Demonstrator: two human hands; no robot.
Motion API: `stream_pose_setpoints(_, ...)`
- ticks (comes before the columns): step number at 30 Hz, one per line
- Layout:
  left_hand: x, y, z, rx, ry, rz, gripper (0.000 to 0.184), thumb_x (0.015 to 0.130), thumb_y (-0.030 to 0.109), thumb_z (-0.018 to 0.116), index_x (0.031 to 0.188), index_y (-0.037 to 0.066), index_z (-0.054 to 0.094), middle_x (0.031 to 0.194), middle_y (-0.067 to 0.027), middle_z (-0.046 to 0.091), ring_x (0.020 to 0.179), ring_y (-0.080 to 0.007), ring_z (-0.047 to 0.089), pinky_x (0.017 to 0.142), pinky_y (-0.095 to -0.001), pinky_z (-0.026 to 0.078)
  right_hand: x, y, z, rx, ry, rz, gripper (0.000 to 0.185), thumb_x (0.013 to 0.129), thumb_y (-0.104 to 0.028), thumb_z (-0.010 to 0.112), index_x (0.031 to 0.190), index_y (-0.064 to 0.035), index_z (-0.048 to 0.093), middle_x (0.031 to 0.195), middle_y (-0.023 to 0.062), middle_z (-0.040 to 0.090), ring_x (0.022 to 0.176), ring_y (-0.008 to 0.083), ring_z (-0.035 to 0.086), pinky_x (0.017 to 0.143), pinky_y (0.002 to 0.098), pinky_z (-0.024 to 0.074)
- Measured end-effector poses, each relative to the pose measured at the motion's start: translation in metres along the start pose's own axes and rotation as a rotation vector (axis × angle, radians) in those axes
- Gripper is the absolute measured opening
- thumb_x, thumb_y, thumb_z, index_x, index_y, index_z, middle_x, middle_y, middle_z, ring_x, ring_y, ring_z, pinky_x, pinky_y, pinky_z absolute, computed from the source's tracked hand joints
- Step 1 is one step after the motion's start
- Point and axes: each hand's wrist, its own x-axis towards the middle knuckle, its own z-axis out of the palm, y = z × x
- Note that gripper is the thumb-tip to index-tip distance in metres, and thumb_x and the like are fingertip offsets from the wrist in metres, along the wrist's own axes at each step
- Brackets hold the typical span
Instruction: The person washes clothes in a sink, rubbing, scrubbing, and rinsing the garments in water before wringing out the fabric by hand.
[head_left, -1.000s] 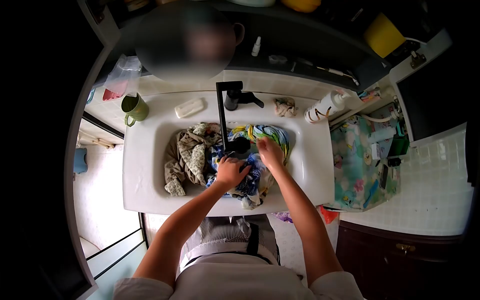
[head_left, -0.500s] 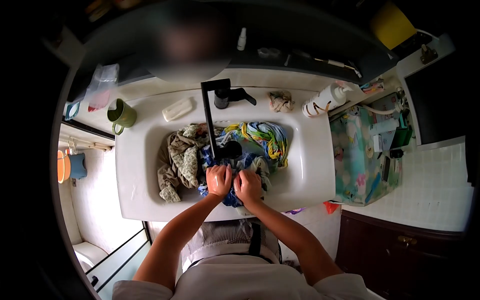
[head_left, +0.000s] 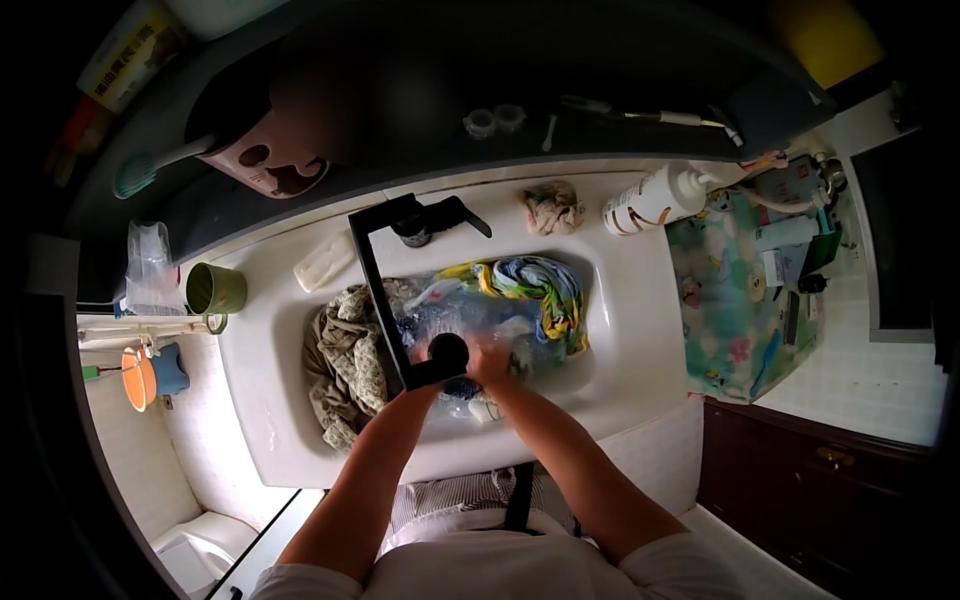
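Blue cloth (head_left: 462,388) is bunched in the sink (head_left: 640,370), below the running faucet (head_left: 448,355); left hand (head_left: 420,355) and right hand (head_left: 488,362) are held close together at it; fingers' opening and grip cannot be told, view blocked; rim could be splashed if cloth is raised into the stream.

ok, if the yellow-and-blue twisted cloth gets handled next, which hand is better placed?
Right, probably: the right hand is nearer the yellow-and-blue cloth, on the same side of the basin. The left hand is farther off, mostly hidden behind the black tap.
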Motion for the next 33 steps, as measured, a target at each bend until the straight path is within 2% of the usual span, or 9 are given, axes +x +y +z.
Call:
stream_pose_setpoints(9,0.001,-0.009,-0.002,-0.245,-0.123,-0.116,0.025,0.079,0.031,0.066,0.091,0.009,0.068,0.087,-0.0137,0.067,0.082,-0.0327,0.065,0.068,-0.0435,0.051,0.018,-0.010,-0.022,0.137,-0.256,0.204,0.017,0.063,-0.009,0.065,0.078,-0.0083,0.059,0.069,0.0133,0.059,0.067,0.0352,0.058,0.060,0.0446,0.0446)
stream_pose_setpoints(10,0.008,-0.004,-0.013,-0.088,-0.319,-0.178,0.030,0.083,0.029,0.062,0.105,0.009,0.064,0.102,-0.0166,0.065,0.096,-0.0326,0.062,0.076,-0.0440,0.049,0.017,-0.007,-0.025,0.282,-0.230,0.250,0.015,0.067,-0.011,0.068,0.077,-0.0061,0.057,0.070,0.0140,0.057,0.069,0.0339,0.057,0.060,0.0428,0.0436)
stream_pose_setpoints(13,-0.015,0.024,-0.066,-0.352,0.051,0.011,0.029,0.084,0.032,0.062,0.089,0.004,0.062,0.087,-0.0187,0.062,0.087,-0.0376,0.059,0.076,-0.0443,0.046,0.005,-0.007,-0.065,0.292,0.001,0.315,0.028,0.077,-0.027,0.071,0.083,-0.0053,0.055,0.079,0.0111,0.057,0.075,0.0306,0.055,0.064,0.0416,0.0427)
stream_pose_setpoints(15,-0.036,0.034,-0.090,-0.224,-0.148,-0.013,0.063,0.084,0.045,0.063,0.127,0.002,0.048,0.126,-0.0242,0.050,0.122,-0.0378,0.042,0.102,-0.0447,0.033,-0.004,-0.008,-0.101,-0.119,0.020,0.246,0.042,0.075,-0.032,0.074,0.097,-0.0026,0.053,0.096,0.0142,0.057,0.089,0.0327,0.053,0.072,0.0429,0.0430)
stream_pose_setpoints(20,-0.066,0.052,-0.108,-0.081,-0.206,0.066,0.105,0.072,0.055,0.071,0.147,0.005,0.017,0.151,-0.0239,0.017,0.140,-0.0399,0.014,0.112,-0.0497,0.018,-0.038,0.020,-0.090,-0.146,-0.330,0.647,0.085,0.060,-0.061,0.077,0.108,0.0043,0.051,0.101,0.0231,0.058,0.098,0.0406,0.055,0.084,0.0439,0.0448)
stream_pose_setpoints(24,-0.061,0.038,-0.095,-0.130,-0.358,0.075,0.126,0.061,0.062,0.075,0.149,0.007,0.004,0.154,-0.0212,0.003,0.142,-0.0392,0.007,0.113,-0.0486,0.018,-0.008,0.025,-0.091,0.351,-0.620,0.969,0.062,0.064,-0.050,0.075,0.084,0.0077,0.063,0.087,0.0258,0.064,0.088,0.0391,0.062,0.078,0.0455,0.0474)
stream_pose_setpoints(28,-0.066,0.013,-0.051,-0.136,-0.430,0.101,0.136,0.052,0.070,0.075,0.149,0.009,0.001,0.153,-0.0235,-0.004,0.142,-0.0399,0.001,0.113,-0.0516,0.012,-0.006,-0.018,-0.095,0.171,-0.410,0.601,0.039,0.064,-0.036,0.073,0.081,-0.0011,0.067,0.074,0.0208,0.065,0.072,0.0385,0.064,0.067,0.0434,0.0501)
stream_pose_setpoints(31,-0.071,0.025,-0.043,-0.226,-0.502,0.099,0.098,0.063,0.057,0.074,0.143,0.016,0.034,0.148,-0.0222,0.024,0.139,-0.0392,0.016,0.114,-0.0473,0.010,0.022,-0.081,-0.118,0.062,-0.499,0.353,0.026,0.068,-0.029,0.070,0.072,-0.0038,0.064,0.070,0.0179,0.064,0.068,0.0375,0.063,0.062,0.0456,0.0497)
stream_pose_setpoints(33,-0.086,0.008,-0.001,-0.181,-0.537,0.185,0.061,0.078,0.047,0.064,0.130,0.020,0.048,0.135,-0.0146,0.047,0.128,-0.0342,0.039,0.108,-0.0463,0.027,0.029,-0.104,-0.117,-0.019,-0.524,0.078,0.024,0.067,-0.028,0.070,0.066,-0.0056,0.062,0.066,0.0150,0.063,0.064,0.0345,0.063,0.060,0.0441,0.0497)
